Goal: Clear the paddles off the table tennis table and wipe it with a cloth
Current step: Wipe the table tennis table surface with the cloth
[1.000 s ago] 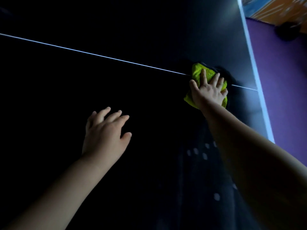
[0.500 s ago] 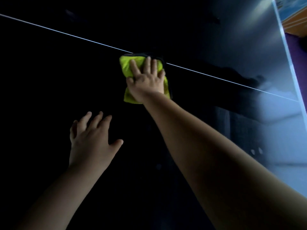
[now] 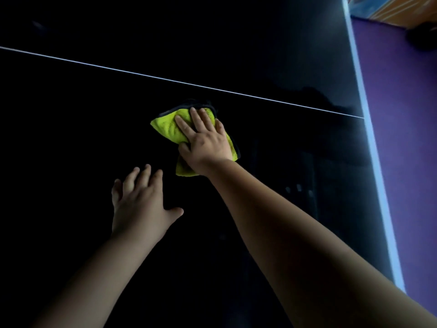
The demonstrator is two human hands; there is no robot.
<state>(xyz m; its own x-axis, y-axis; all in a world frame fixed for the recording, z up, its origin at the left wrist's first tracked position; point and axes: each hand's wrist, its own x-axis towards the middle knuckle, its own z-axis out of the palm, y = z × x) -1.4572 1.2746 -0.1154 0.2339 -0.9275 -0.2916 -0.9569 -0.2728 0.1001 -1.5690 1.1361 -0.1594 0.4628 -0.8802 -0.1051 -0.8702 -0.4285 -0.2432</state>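
Cloth (image 3: 168, 130) flat on the table (image 3: 71, 150) — under the right hand (image 3: 205, 143).

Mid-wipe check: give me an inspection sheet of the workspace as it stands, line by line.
Surface: dark table tennis table, glossy; thin white line across it, white edge line on the right; too dark to judge dirt.
Job's things: yellow-green cloth bunched on the table, near side of the thin white line; paddles, nothing seen.
Clutter: nothing seen.
Hands: right hand presses flat on the cloth, fingers straight; left hand spread, holding nothing.
Cables: nothing seen.
Surroundings: purple floor beyond the right edge; dark object on it, too blurred to name.
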